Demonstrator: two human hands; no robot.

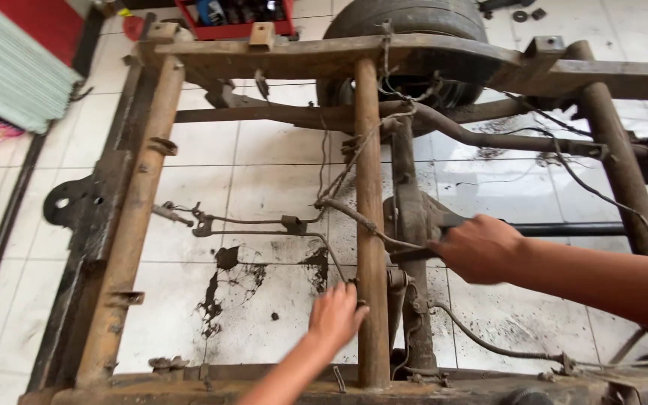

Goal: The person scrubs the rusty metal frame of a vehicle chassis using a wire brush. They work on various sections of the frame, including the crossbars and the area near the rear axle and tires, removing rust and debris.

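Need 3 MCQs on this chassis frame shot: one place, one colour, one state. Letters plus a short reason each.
1. Where is the tyre?
A. beyond the far end of the rusty frame
B. under the left hand
C. on the green sheets

2. What colour is the tray at the top?
A. blue
B. red
C. white

3. What is the right hand doing?
A. hanging open
B. resting flat on the floor
C. closed around a dark tool handle

Answers: A, it sits behind the far cross-member; B, its rim is red; C, the fingers wrap the handle, while the left hand touches the centre bar.
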